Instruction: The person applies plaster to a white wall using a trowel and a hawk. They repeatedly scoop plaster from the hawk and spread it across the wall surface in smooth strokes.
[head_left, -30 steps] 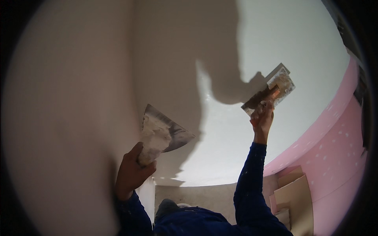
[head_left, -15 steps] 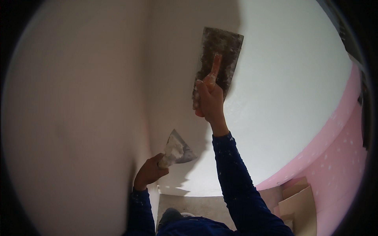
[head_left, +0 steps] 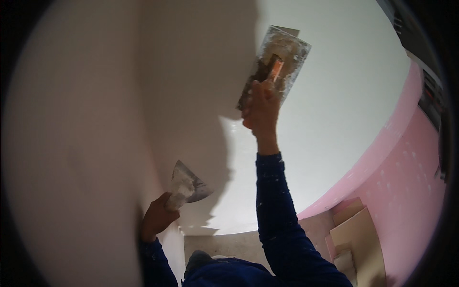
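My right hand (head_left: 264, 107) is closed round the orange handle of a rectangular plastering trowel (head_left: 292, 57). The trowel's back is smeared with dried plaster, and its blade lies at or close to the white wall (head_left: 334, 110); I cannot tell if the whole face touches. Lower on the left, my left hand (head_left: 158, 216) grips a putty knife (head_left: 193, 186) by its handle, with the wide blade pointing up and right. Pale plaster coats the blade near the handle. The left hand is close to the corner beside the left wall (head_left: 81, 143).
A pink wall section (head_left: 406, 167) with white patches curves along the right. Cardboard sheets (head_left: 361, 239) lean at its foot on the grey floor (head_left: 224, 243). Dark objects (head_left: 432, 103) stand at the far right. My shadow falls across the wall.
The trowel has moved up and to the right across the wall, and light now catches its back. My view has shifted, so the left hand and putty knife appear farther left.
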The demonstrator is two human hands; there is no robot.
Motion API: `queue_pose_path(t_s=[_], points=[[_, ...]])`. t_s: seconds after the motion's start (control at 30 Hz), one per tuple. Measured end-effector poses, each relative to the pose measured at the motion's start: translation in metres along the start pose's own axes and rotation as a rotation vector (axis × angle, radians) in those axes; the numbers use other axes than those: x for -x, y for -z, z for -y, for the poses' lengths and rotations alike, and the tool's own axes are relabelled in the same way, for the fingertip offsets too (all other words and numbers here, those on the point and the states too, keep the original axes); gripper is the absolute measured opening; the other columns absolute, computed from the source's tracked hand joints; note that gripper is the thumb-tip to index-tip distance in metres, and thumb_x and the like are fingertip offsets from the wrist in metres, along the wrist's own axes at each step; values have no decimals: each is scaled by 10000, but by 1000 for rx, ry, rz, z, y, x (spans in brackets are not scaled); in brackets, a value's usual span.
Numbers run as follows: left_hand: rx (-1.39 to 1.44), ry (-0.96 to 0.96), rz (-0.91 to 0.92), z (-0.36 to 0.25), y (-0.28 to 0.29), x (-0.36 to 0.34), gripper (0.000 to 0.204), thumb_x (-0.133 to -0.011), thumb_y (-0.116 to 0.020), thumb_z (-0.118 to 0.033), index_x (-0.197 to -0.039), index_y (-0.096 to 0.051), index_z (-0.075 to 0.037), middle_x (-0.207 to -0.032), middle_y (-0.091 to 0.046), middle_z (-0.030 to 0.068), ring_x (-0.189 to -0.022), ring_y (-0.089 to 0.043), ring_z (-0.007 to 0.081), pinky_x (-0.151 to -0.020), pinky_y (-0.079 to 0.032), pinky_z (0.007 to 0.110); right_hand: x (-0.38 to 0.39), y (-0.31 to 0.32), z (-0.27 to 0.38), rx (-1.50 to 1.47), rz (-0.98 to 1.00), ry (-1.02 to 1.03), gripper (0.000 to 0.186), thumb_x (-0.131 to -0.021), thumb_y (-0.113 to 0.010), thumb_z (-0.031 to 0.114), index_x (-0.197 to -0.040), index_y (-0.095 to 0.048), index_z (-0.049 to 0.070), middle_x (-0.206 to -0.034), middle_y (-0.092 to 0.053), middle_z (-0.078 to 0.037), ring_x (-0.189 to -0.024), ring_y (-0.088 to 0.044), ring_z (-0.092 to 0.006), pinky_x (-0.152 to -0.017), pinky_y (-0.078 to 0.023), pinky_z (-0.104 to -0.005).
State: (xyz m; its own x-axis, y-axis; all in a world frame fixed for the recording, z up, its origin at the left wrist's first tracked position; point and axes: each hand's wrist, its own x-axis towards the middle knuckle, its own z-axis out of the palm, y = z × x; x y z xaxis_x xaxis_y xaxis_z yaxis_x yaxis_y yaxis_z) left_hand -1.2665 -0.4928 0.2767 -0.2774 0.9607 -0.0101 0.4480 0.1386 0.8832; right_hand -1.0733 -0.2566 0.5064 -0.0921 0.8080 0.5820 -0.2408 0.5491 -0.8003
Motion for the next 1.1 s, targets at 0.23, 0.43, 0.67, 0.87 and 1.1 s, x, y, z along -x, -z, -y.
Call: queue_pose_path(t_s=[0.23,0.43,0.67,0.87,1.1], points=[[-34,10,56,1,28,-112,547,-767,-750,-210,-1253,-596,-11,-1062,-708,255,-995,-703,402,-883,-545,445,-117,87,-63,-182,-270,43,232,-1024,-617,321,-948,-529,120,-651,-524,22,-505,-507,-87,-434,-444,-268],[45,-85,82,5,27,-153,554,-757,-758,-191,-1253,-597,-5,-974,-692,186,-828,-660,297,-753,-530,380,-141,181,-80,-358,-346,-33,265,-997,-633,379,-890,-501,177,-628,-441,53,-519,-454,-80,-448,-424,-260],[46,-88,87,-4,33,-140,624,-760,-761,-241,-1311,-592,-3,-1030,-713,240,-936,-703,354,-860,-544,405,-70,82,-93,-177,-40,-12,199,-1038,-588,275,-892,-510,165,-612,-473,34,-426,-461,-77,-343,-355,-232],[48,-111,100,-14,32,-136,643,-744,-763,-256,-1316,-592,-18,-998,-715,250,-910,-710,366,-838,-550,412,-66,-69,-83,-21,207,-103,216,-1021,-611,214,-871,-534,79,-560,-529,-1,-402,-514,-100,-370,-409,-248],[4,-73,93,-30,37,-125,622,-731,-758,-260,-1293,-605,-43,-987,-709,252,-894,-701,392,-822,-551,425,-63,-112,-68,-13,233,-88,201,-1012,-607,196,-874,-535,69,-541,-530,-14,-391,-503,-100,-374,-409,-249]])
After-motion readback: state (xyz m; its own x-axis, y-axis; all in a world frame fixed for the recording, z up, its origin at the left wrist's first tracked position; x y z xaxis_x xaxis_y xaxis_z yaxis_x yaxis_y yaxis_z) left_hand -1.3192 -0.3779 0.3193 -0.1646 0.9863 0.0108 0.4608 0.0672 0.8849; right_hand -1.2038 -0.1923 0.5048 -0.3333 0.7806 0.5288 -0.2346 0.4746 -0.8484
